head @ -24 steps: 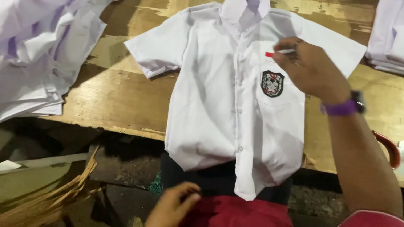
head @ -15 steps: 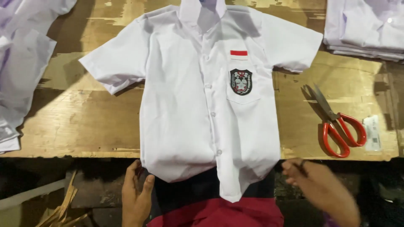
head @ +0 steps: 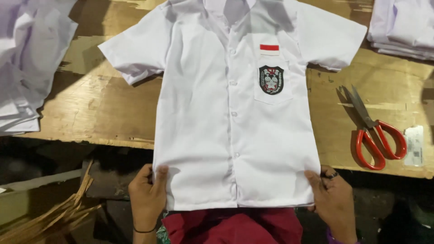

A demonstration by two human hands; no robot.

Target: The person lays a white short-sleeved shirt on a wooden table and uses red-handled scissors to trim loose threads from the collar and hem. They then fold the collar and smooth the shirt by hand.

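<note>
Head view, looking straight down: both hands are now on the hem of the white short-sleeved shirt [head: 235,131]. The left hand [head: 147,196] is closed on the lower left corner, thumb on top of the cloth and fingers tucked under; the right hand [head: 332,199] is pinched the same way on the lower right corner. That is the big change. Less than a second ago the right hand was up at the chest pocket by the small red-and-white patch [head: 269,49] with something thin in its fingers, and the left hovered below the hem, holding nothing. Half a second ago both were still short of the cloth. Now they have it, and the hem reads as a straight, taut line, so I judge the shirt is being pulled flat and squared.

The shirt lies front up on the wooden surface [head: 113,108], buttoned, sleeves spread out to each side, its lower edge hanging past the near edge over a red garment [head: 235,226]. The dark crest badge [head: 271,79] sits on the pocket.

To the right, well apart from the hands, red-handled scissors [head: 377,131] lie with blades shut, a small white tag [head: 414,145] just beside them. A pile of white cloth [head: 27,58] sits on the left, a neater stack of folded shirts [head: 402,27] at top right.
</note>
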